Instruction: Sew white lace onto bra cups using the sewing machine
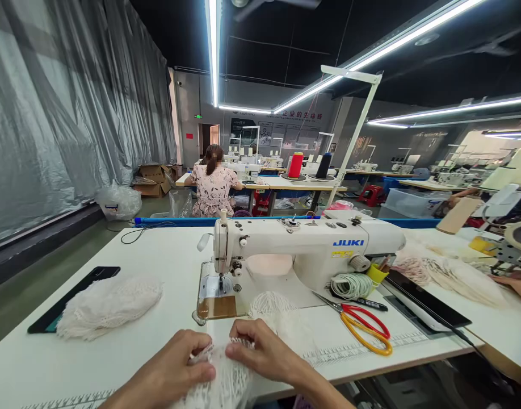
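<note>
My left hand (175, 363) pinches the left side of a white lace piece (226, 378) at the table's front edge. The thumb and fingers of my right hand (264, 349) grip the same lace a little to the right. Its lower part drops toward the bottom of the view. Just beyond my hands stands a white sewing machine (269, 244), its needle over the metal plate. Another bunch of white lace (272, 307) lies on the machine bed, close to my right hand. A pile of white lace (109, 304) rests on a dark flat object (79, 289) at the left.
Scissors (362, 329) with red and orange handles lie at right, near a coil of pale cord (351, 286), a black marker (372, 304) and a dark flat device (428, 298). A co-worker's hand (513, 282) shows at far right. Another person (213, 184) sits ahead.
</note>
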The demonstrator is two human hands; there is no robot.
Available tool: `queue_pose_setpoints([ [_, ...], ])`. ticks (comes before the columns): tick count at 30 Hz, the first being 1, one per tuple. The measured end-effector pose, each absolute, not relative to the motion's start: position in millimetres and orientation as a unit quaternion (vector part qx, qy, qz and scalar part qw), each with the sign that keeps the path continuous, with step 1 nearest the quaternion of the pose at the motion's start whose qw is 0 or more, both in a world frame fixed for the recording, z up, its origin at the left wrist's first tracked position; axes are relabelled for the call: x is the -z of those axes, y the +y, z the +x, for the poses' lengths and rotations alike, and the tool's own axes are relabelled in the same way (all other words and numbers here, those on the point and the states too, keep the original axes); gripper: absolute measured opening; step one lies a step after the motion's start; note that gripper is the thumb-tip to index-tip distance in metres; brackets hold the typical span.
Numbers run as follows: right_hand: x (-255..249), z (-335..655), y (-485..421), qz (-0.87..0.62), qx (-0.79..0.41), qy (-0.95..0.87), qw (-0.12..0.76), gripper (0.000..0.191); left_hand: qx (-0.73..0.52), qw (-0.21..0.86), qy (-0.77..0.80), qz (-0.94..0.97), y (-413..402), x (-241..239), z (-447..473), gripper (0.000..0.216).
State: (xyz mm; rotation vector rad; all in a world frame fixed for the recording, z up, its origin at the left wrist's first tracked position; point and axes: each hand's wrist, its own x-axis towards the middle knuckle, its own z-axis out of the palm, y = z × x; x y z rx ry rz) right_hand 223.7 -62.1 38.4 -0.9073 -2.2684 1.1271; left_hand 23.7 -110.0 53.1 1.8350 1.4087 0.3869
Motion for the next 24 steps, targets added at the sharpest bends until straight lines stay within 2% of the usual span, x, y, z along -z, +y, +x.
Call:
queue_pose_setpoints([
  [7,-1.5,202.2,-32.0,-0.479,-0.199,-0.836,0.181,0.019,-0.116,0.276,0.610,0.733,-67.4,-34.8,17.6,0.023],
  [12,8.3,199.2,-14.0,-0.501,-0.105,-0.848,0.134,0.012,-0.127,0.198,0.633,0.738,-55.6,-21.7,17.6,0.020],
  [18,9.9,197.9,1.2,-0.476,-0.037,-0.874,0.092,0.015,-0.275,-0.068,0.463,0.840,-45.4,4.7,26.1,0.035],
  [22,11.7,198.9,2.8,-0.463,-0.019,-0.882,0.087,0.012,-0.299,-0.138,0.407,0.852,-39.7,9.6,29.3,0.035],
  [24,8.2,202.1,3.0,-0.449,-0.008,-0.886,0.115,0.013,-0.314,-0.158,0.397,0.848,-38.4,9.9,29.5,0.038],
])
